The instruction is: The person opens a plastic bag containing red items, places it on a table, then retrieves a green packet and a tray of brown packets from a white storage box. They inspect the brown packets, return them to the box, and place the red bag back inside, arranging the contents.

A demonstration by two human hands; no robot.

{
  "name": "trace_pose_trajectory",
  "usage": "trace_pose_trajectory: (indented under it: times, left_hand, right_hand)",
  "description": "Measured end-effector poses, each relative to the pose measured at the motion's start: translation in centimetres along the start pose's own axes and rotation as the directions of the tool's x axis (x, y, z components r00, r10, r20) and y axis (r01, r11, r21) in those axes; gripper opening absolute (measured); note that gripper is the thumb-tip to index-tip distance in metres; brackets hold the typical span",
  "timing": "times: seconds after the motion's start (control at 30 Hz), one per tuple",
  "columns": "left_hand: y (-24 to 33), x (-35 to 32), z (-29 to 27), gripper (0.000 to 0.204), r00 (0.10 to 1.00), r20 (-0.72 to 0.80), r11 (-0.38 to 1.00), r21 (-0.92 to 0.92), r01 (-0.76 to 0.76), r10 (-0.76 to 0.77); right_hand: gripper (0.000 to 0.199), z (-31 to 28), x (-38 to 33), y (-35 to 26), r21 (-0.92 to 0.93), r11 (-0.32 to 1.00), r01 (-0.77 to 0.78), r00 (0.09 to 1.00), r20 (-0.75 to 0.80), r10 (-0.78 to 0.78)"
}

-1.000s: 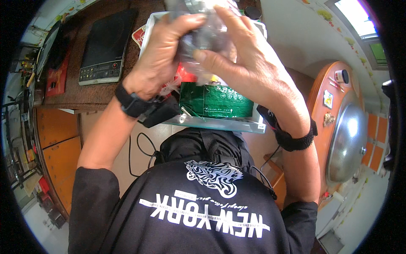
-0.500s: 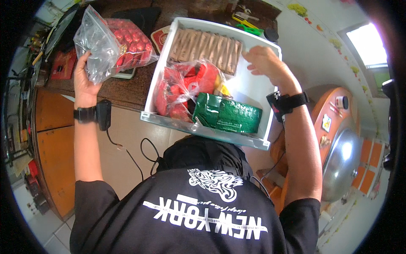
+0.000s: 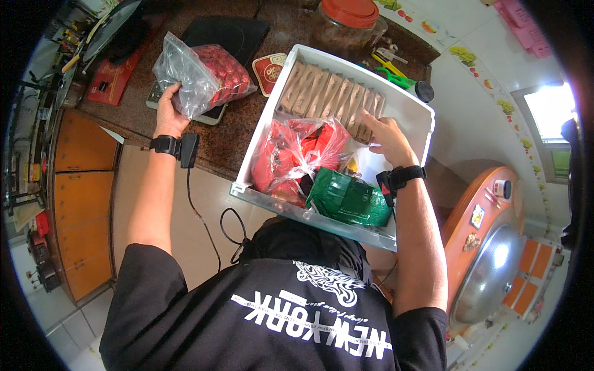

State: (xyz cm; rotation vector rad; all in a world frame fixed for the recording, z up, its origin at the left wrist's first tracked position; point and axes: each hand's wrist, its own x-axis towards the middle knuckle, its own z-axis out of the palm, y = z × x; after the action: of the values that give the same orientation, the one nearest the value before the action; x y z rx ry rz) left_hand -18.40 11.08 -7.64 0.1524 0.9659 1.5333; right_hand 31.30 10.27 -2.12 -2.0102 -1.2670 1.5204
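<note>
My left hand [image 3: 171, 114] is closed on a clear zip bag [image 3: 189, 80] of red-wrapped pieces, held over the dark counter. My right hand [image 3: 391, 141] reaches into a white drawer [image 3: 423, 133], fingers stretched out at the right end of a row of slim brown packets [image 3: 331, 93]. Whether the fingertips touch the end packet, I cannot tell. Nearer me in the drawer lies a knotted clear plastic bag [image 3: 278, 154] with red contents. Beside it is a shiny green package [image 3: 349, 198], below my right wrist. A small yellow item [image 3: 353, 164] is partly hidden between them.
A grey device [image 3: 213, 115] sits under the zip bag on the counter [image 3: 238, 133]. Beyond the drawer stand a red-lidded jar [image 3: 349, 13] and green-handled scissors [image 3: 396, 78]. To the right is a round wooden table [image 3: 461, 229] with a large metal lid [image 3: 489, 278].
My right hand has moved toward me and left within the drawer, to the packets' end. My left hand still grips the zip bag. The whole view has shifted.
</note>
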Motion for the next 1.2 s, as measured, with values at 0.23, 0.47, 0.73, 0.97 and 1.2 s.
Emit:
trace_pose_trajectory:
  times: [0.23, 0.47, 0.73, 0.97, 1.2]
  left_hand:
    - [-0.2, -1.7, -2.5, 0.043, 0.962, -0.207, 0.896, 0.439, -0.071, 0.178]
    - [-0.8, -3.5, -3.0, 0.045, 0.895, -0.056, 0.623, 0.737, -0.262, 0.442]
    - [-6.0, -14.5, 4.0, 0.049, 0.953, 0.252, 0.493, 0.816, -0.302, 0.166]
    - [-9.0, -19.6, 8.0, 0.056, 0.73, 0.677, -0.122, 0.735, -0.667, 0.094]
    - [-10.1, -21.2, 8.0, 0.051, 0.692, 0.722, -0.208, 0.674, -0.709, -0.02]
  right_hand:
    - [0.086, 0.5, 0.9, 0.3, 0.17, 0.984, -0.052, 0.998, -0.021, 0.056]
    - [0.086, 0.6, 2.3, 1.0, 0.316, 0.939, -0.133, 0.988, -0.035, 0.152]
    - [0.068, 0.0, 1.7, 0.3, 0.447, 0.894, -0.027, 0.999, -0.007, 0.033]
    - [0.054, -0.4, 0.8, -0.3, 0.575, 0.806, 0.14, 0.99, -0.052, -0.135]
    - [0.047, -4.1, -4.7, -1.9, 0.398, 0.856, 0.331, 0.944, -0.144, -0.298]
